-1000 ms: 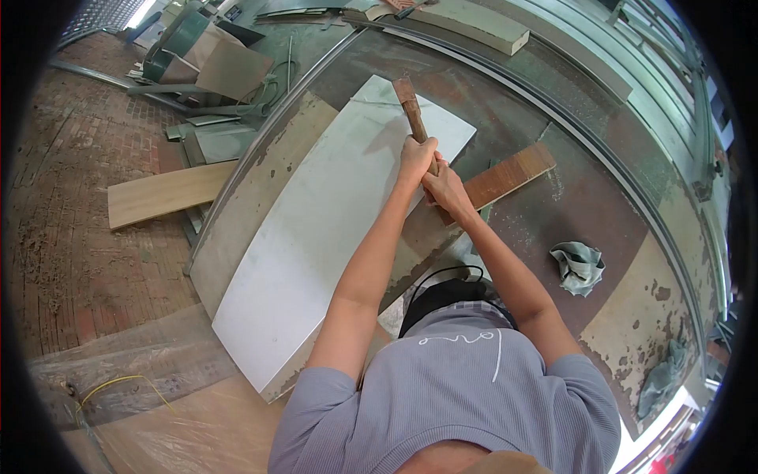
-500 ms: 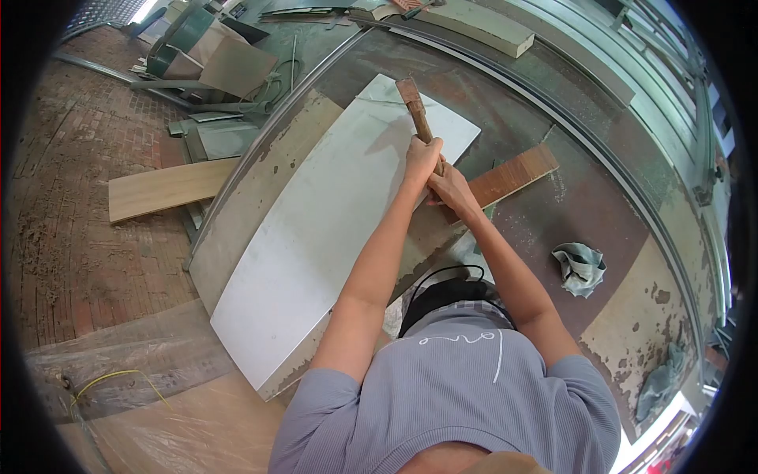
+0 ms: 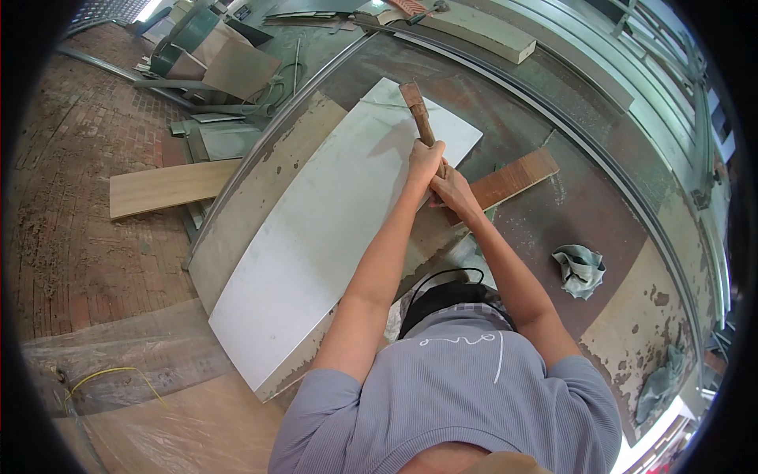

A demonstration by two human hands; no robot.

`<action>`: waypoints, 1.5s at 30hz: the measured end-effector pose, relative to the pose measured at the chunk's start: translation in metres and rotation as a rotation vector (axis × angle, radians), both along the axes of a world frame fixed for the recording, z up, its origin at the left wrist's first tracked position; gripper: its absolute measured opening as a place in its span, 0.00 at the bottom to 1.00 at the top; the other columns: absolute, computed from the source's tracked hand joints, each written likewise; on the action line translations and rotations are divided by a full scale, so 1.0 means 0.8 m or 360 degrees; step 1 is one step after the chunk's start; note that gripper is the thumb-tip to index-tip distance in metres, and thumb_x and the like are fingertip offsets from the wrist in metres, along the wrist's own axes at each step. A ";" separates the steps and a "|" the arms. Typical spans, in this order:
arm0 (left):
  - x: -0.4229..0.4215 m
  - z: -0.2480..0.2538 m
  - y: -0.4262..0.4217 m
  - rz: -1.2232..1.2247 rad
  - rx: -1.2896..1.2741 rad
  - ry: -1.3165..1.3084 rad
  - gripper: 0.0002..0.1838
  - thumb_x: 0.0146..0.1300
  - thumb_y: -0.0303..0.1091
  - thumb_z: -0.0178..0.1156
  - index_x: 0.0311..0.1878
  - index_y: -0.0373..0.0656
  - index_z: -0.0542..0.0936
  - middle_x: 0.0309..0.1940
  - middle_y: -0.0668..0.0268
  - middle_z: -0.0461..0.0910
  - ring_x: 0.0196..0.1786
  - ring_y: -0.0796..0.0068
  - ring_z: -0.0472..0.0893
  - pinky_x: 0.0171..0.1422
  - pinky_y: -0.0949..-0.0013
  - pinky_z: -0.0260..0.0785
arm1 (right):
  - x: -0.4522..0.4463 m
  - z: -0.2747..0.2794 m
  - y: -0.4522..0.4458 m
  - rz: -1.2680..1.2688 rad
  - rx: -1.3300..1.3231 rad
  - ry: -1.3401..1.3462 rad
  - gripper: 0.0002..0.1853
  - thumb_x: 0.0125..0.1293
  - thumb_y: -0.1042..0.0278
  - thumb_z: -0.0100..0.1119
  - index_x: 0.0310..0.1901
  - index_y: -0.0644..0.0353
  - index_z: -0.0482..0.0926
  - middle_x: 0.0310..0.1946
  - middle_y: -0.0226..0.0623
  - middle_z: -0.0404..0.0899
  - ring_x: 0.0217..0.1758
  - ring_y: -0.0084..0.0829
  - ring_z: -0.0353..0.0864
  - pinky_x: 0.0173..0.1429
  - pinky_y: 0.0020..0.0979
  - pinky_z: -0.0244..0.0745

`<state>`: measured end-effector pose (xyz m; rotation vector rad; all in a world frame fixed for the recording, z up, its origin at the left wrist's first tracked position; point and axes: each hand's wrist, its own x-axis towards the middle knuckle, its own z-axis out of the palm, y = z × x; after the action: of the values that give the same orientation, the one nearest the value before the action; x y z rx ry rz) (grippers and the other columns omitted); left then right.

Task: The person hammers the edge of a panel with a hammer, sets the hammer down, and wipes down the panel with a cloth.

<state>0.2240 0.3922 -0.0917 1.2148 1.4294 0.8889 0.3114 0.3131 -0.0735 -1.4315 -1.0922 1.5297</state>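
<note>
My left hand (image 3: 426,162) is closed around the wooden handle of a tool (image 3: 418,110) with a blocky, reddish-brown head; I cannot make out its exact kind. Behind it, close to the handle's lower end, my right hand (image 3: 454,192) is also wrapped round the same handle. The tool points away from me, its head over the far part of a long white panel (image 3: 316,221). Faint grey marks show on the panel near its far end. Just right of my right hand lies a brown wooden board (image 3: 513,180), partly hidden by that hand.
A crumpled grey cloth (image 3: 580,270) lies on the worn tabletop (image 3: 537,253) to the right. Metal rails (image 3: 505,73) run along the table's far side. On the left, a pale plank (image 3: 170,188) juts out over the brick floor (image 3: 87,245). Clear plastic sheeting (image 3: 181,395) lies at lower left.
The view has shifted very slightly. Both hands keep their grip on the tool, which sits almost where it was over the panel.
</note>
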 end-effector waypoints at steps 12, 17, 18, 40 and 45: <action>0.003 0.011 -0.003 0.0008 0.0057 -0.0013 0.22 0.51 0.39 0.56 0.38 0.25 0.68 0.21 0.52 0.78 0.24 0.60 0.81 0.30 0.62 0.74 | 0.002 -0.002 0.000 -0.0052 -0.0002 -0.0005 0.17 0.58 0.55 0.54 0.34 0.65 0.69 0.22 0.30 0.71 0.22 0.20 0.72 0.26 0.24 0.74; 0.009 0.037 -0.021 -0.0026 0.0016 0.0026 0.19 0.52 0.37 0.55 0.37 0.27 0.68 0.22 0.54 0.78 0.23 0.66 0.79 0.28 0.65 0.72 | 0.007 0.016 -0.015 -0.0081 0.0066 -0.0068 0.19 0.51 0.55 0.55 0.28 0.67 0.73 0.20 0.37 0.74 0.20 0.28 0.76 0.26 0.29 0.72; 0.012 0.049 -0.033 -0.0025 0.0001 -0.0028 0.19 0.52 0.36 0.54 0.39 0.27 0.67 0.23 0.55 0.77 0.23 0.67 0.79 0.28 0.66 0.72 | 0.008 0.026 -0.026 -0.0107 0.0109 -0.0083 0.18 0.51 0.54 0.54 0.28 0.66 0.72 0.18 0.36 0.74 0.20 0.28 0.76 0.25 0.30 0.69; 0.019 0.037 -0.104 -0.0237 -0.0014 0.0109 0.22 0.52 0.39 0.55 0.40 0.26 0.67 0.22 0.52 0.79 0.27 0.60 0.82 0.38 0.64 0.74 | 0.006 0.005 -0.102 -0.0244 0.0050 0.0003 0.18 0.58 0.53 0.55 0.34 0.63 0.68 0.21 0.30 0.69 0.20 0.21 0.67 0.22 0.26 0.61; 0.019 0.037 -0.107 -0.0241 -0.0034 0.0136 0.20 0.53 0.36 0.54 0.41 0.27 0.66 0.22 0.55 0.77 0.25 0.64 0.81 0.31 0.66 0.73 | 0.007 -0.001 -0.102 -0.0184 -0.0042 -0.0118 0.32 0.56 0.47 0.55 0.48 0.71 0.62 0.24 0.37 0.73 0.22 0.28 0.73 0.26 0.30 0.66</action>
<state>0.2392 0.3068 -0.0622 1.3397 1.3904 0.7239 0.3166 0.2312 -0.0743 -1.5530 -1.0178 1.4245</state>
